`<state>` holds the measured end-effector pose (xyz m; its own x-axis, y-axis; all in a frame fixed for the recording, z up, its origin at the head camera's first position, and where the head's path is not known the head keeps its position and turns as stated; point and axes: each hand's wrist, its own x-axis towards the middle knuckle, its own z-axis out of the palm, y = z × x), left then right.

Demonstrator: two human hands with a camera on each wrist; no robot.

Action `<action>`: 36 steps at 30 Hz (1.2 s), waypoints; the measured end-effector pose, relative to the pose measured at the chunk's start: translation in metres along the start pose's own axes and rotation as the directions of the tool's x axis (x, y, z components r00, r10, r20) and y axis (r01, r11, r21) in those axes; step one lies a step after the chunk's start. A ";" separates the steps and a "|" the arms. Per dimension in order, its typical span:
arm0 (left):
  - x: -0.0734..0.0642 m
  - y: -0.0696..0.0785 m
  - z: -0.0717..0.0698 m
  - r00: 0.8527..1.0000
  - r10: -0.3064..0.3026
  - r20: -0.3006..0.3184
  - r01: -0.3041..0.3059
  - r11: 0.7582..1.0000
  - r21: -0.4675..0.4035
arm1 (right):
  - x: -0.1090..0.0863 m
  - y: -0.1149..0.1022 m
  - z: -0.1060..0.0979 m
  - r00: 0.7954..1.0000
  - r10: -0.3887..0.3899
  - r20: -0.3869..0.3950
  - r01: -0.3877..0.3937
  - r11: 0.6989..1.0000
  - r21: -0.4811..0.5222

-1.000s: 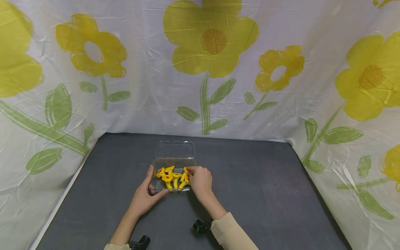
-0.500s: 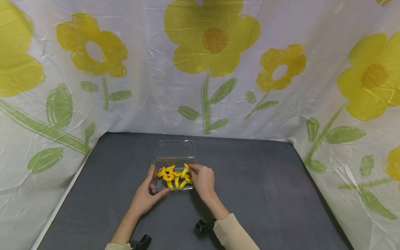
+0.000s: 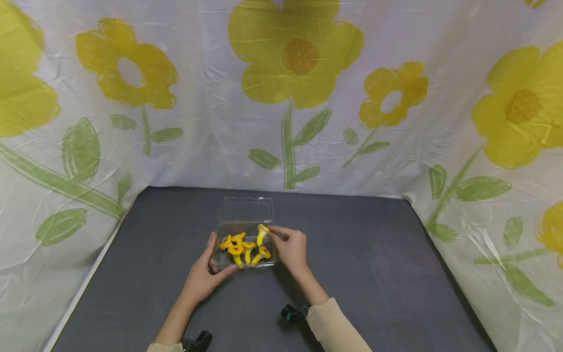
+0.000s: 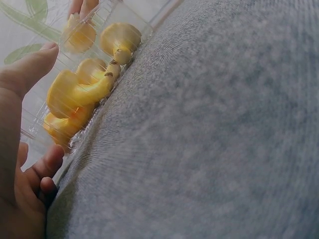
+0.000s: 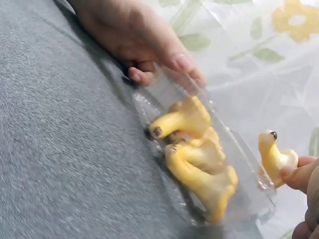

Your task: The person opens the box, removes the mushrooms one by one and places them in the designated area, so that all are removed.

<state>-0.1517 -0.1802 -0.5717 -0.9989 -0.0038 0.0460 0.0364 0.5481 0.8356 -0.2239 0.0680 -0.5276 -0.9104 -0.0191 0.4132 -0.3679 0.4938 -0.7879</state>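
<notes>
Left-hand grip at end of clear plastic box, yellow mushrooms inside, right-hand grip pinching single mushroom beyond, grey desk, leaf-printed sheet behind.

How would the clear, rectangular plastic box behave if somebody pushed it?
The box would probably slide rather than roll, being flat-sided. Its thin-looking plastic might flex. The opened transparent lid could flop, apparently joined along one edge.
</notes>
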 end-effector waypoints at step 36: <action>-0.002 -0.001 0.001 1.000 0.020 -0.012 -0.020 1.000 -0.005 | 0.021 0.078 -0.039 0.992 -0.003 -0.125 -0.018 0.986 -0.168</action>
<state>-0.1497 -0.1802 -0.5727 -0.9976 -0.0035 0.0690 0.0560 0.5438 0.8373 -0.2648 0.1399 -0.5629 -0.8785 0.0882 0.4696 -0.3147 0.6327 -0.7075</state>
